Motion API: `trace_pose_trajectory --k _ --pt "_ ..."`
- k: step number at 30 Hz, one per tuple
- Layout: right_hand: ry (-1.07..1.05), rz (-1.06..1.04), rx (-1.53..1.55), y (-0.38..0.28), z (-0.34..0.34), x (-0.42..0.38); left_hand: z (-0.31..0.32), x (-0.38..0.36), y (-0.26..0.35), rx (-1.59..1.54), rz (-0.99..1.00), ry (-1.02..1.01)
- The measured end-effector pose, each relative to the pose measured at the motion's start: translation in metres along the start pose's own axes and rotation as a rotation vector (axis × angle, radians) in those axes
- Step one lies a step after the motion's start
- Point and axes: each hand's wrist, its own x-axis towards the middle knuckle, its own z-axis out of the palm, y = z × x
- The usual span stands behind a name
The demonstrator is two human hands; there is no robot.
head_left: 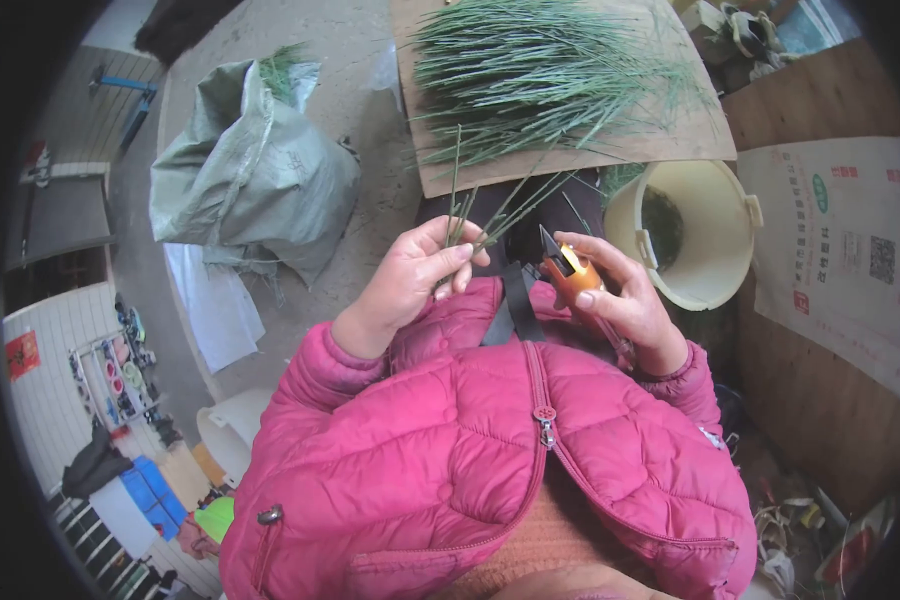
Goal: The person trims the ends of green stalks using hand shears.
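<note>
Between the thumb and fingers of my left hand (415, 272) are a few thin green stems (515, 212), fanning upward and to the right. My right hand (630, 300) is wrapped round pruning shears (576, 277) with an orange body, their dark pointed blades aimed up and left, close to the stems but apart from them. Beyond both hands, a large heap of long green stems (540, 80) lies across a brown board (450, 181).
A cream bucket (722, 285) with green bits inside stands right of the board. At left, a pale green woven sack (260, 175) with greenery at its mouth sits on the concrete floor (365, 235). A printed sheet (835, 250) covers the wooden panel at right.
</note>
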Motion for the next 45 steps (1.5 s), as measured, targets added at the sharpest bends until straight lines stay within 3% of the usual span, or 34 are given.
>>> trace_pose_trajectory --k 25,39,42,45 --pt "0.048 -0.023 -0.061 0.001 -0.003 -0.008 0.014 0.004 0.002 0.112 0.015 -0.100" --pt "0.194 -0.095 -0.010 0.023 -0.024 -0.012 -0.003 0.001 0.005 0.300 -0.055 -0.141" --pt "0.218 0.003 0.183 0.010 -0.014 -0.010 -0.018 0.014 -0.001 0.506 0.075 -0.051" --pt "0.249 0.053 0.251 0.007 -0.009 -0.007 -0.041 0.042 -0.012 0.810 0.347 0.215"
